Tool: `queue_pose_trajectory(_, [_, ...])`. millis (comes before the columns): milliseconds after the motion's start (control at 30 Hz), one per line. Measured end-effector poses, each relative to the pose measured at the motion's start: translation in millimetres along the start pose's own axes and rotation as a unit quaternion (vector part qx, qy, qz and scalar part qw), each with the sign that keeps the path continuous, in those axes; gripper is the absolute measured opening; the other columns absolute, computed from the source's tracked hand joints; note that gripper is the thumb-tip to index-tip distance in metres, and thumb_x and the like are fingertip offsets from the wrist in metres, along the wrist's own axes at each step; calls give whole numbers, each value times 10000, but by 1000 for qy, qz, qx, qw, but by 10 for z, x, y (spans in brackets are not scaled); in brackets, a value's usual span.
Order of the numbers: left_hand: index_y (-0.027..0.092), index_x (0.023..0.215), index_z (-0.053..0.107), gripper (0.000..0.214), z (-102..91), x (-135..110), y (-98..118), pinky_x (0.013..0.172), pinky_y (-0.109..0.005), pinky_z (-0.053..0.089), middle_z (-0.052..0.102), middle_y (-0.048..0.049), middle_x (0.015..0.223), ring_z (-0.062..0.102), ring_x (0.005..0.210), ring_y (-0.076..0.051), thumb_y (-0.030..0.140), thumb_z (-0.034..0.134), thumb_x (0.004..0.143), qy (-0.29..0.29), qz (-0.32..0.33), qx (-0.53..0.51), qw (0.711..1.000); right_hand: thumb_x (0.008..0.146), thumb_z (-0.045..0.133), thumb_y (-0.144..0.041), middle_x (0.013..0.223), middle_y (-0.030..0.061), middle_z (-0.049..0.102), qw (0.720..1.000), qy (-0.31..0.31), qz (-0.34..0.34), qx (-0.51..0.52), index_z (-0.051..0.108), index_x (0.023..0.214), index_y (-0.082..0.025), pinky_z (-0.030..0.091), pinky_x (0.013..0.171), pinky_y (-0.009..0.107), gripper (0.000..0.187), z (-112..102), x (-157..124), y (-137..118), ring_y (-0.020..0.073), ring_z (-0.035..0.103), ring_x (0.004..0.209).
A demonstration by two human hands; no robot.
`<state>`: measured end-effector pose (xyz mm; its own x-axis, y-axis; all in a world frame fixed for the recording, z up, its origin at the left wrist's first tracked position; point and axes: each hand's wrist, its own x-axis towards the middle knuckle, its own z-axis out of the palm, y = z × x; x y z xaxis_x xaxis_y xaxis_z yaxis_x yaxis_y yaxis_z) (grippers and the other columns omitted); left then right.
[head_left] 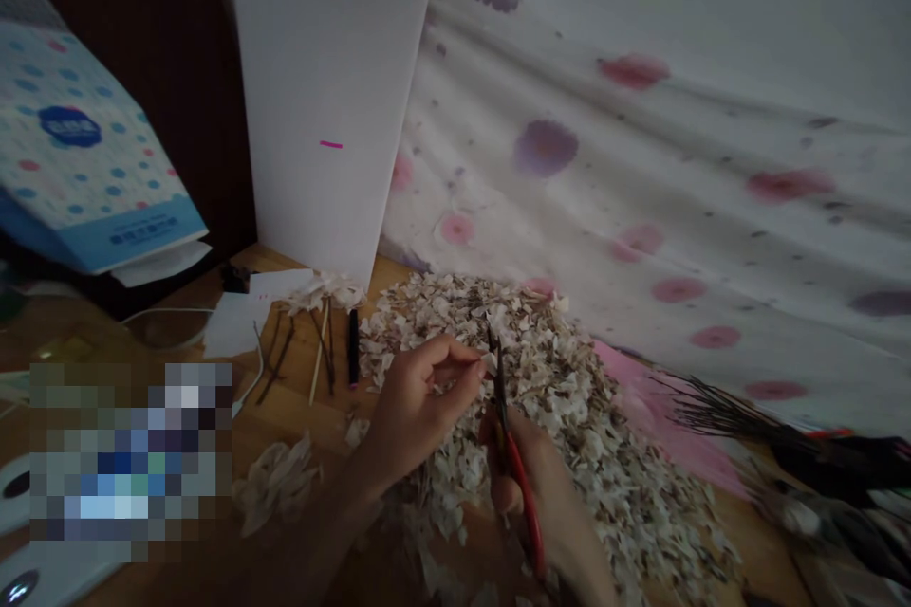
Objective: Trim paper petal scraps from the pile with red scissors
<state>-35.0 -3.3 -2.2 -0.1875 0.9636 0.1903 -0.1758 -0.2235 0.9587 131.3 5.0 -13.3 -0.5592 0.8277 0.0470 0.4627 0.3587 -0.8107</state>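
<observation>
My left hand [419, 398] is closed in a pinch on a small pale petal-like piece [490, 362], held above a wide heap of similar pieces. In my right hand [530, 465] is a pair of scissors [525, 493] with red handles, pointing away from me. The dark blades stand slightly apart, right beside the pale piece; whether they touch it I cannot tell. Beneath both hands spreads the heap of pale, dried, petal-like pieces [569, 389] on the wooden table [295, 370].
Left of the heap lie thin dark twigs [276, 356], a black pen [354, 346], white paper [234, 322] and a pale clump [277, 484]. A bundle of dark twigs [718, 408] lies at right on pink sheeting [655, 398]. Flowered cloth [604, 209] hangs behind. A blue-white packet [92, 152] stands left.
</observation>
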Motion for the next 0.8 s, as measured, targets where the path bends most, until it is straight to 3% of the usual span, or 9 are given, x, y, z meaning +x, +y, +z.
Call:
queue_pose_trajectory(333, [223,786,624,131,-22,17,-13,767,-294,531,716,-38,807,686,780,-186,331,654,856,-5,-7,-18,1000,606,243,-1013,632,-19,487,1000,5,3,-27,467,728,-207,278,500,245,845,-48,-14,38,148,378,566])
queue_pose_trajectory(467, [222,766,620,134,-31,26,7,739,-282,540,741,-29,780,712,787,-189,320,674,841,3,-21,-47,999,732,391,-935,568,-40,424,1000,13,-2,-14,411,640,-217,280,476,237,724,-56,0,41,127,341,523])
queue_pose_trajectory(600, [210,762,633,134,-81,44,36,812,-310,550,780,-50,841,737,836,-201,314,694,820,3,-57,-80,995,873,455,-761,514,-41,416,995,96,3,-26,457,621,-208,285,439,232,608,-115,3,64,120,365,463])
queue_pose_trajectory(700, [196,756,670,146,-131,27,27,834,-322,547,780,-65,827,734,842,-206,329,700,807,11,-64,-56,996,909,430,-702,457,-46,410,986,162,33,-37,520,667,-203,282,391,234,562,-223,-60,68,125,374,395])
queue_pose_trajectory(800, [188,760,696,154,-198,-41,24,815,-317,548,775,-64,807,731,819,-204,336,690,801,10,-66,-31,997,897,421,-710,407,-38,433,981,180,55,-50,583,705,-194,290,357,236,574,-360,-212,48,138,400,344])
